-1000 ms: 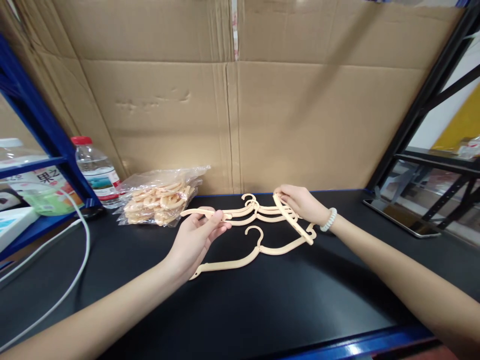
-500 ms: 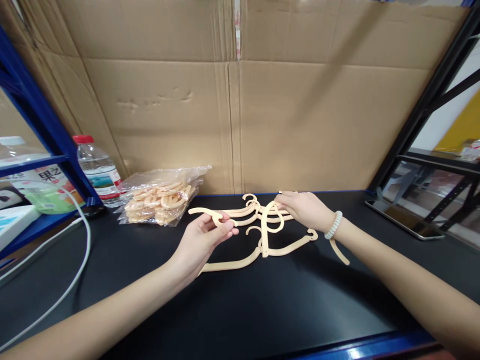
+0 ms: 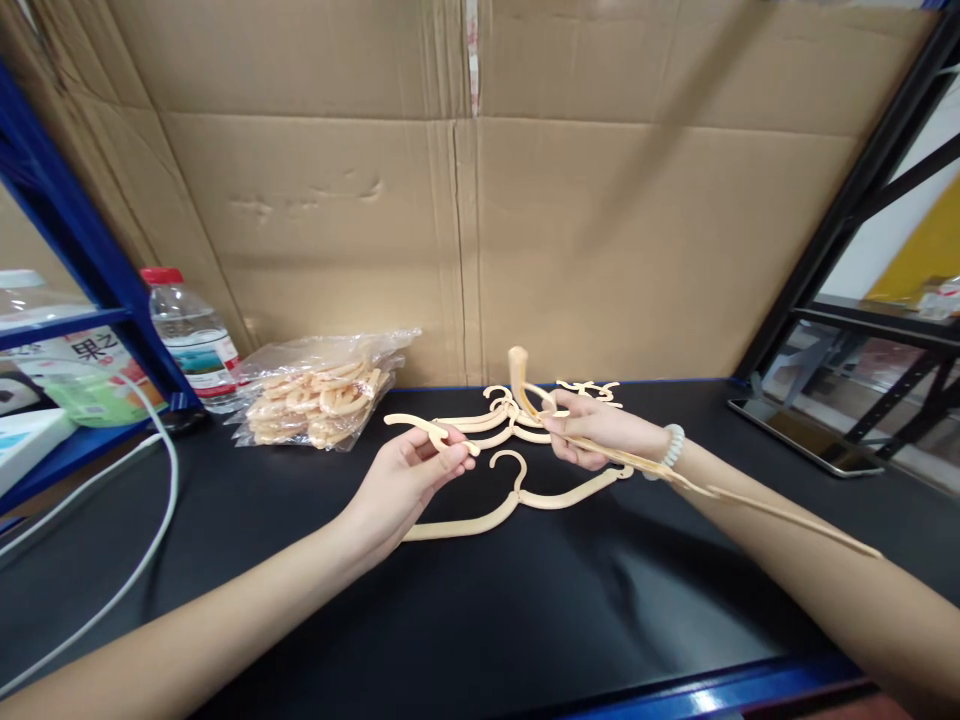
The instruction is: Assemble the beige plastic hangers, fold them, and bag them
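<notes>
My left hand pinches a small cream hook piece just above the black table. My right hand is closed round the neck of a cream plastic hanger; its hook points up by the cardboard and its long arm runs back along my right forearm. One whole cream hanger lies flat on the table between my hands. A small pile of the same hangers lies just behind it.
A clear bag of cream hook parts lies at the back left, beside a red-capped water bottle. A white cable crosses the left of the black table. Cardboard walls the back. A tablet lies at the right.
My right hand has lifted a hanger off the pile and turned it, so its arm now runs along my forearm. My left hand has kept its hook piece almost still.
</notes>
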Demonstrator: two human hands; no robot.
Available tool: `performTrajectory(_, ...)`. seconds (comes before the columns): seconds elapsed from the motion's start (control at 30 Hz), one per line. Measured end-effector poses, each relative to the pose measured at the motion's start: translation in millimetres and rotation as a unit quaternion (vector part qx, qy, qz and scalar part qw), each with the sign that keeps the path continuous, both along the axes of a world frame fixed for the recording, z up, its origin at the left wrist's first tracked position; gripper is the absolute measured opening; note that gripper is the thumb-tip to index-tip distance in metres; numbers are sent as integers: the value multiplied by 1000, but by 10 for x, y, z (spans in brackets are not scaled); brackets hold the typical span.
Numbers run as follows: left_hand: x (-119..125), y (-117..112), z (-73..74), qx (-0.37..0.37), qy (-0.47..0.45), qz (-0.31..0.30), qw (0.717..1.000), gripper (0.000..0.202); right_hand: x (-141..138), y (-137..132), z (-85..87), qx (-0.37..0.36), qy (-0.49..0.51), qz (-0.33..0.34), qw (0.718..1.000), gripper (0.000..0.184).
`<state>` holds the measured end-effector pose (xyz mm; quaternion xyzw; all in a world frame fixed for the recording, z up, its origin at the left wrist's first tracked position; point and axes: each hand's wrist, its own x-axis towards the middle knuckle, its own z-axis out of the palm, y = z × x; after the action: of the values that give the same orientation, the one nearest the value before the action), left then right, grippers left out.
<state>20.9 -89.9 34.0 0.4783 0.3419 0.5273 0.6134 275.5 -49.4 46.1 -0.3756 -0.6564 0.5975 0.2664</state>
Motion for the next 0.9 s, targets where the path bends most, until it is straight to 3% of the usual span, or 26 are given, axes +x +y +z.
performTrajectory(0.1, -4, -2, -2, 8, 8, -3, 1000, 20, -20, 24, -45, -105, 106, 8, 989, 35)
performTrajectory(0.3, -13, -18, 18, 13, 50, 28, 998, 16, -64, 32, -153, -160, 157, 43, 973, 17)
performTrajectory(0.43, -35, 6, -4, 31, 77, 48, 995, 16, -97, 8, -172, -180, 186, 68, 963, 12)
performTrajectory(0.63, -62, 31, -48, 65, 111, 25, 991, 13, -136, -107, -72, -173, 259, 83, 947, 9)
performTrajectory(0.77, -79, 45, -46, 108, 135, -9, 985, 9, -167, -240, -7, -134, 299, 136, 935, 12)
performTrajectory(0.9, -88, 59, -52, 78, 85, -119, 986, 10, -218, -363, 37, -121, 339, 159, 919, 9)
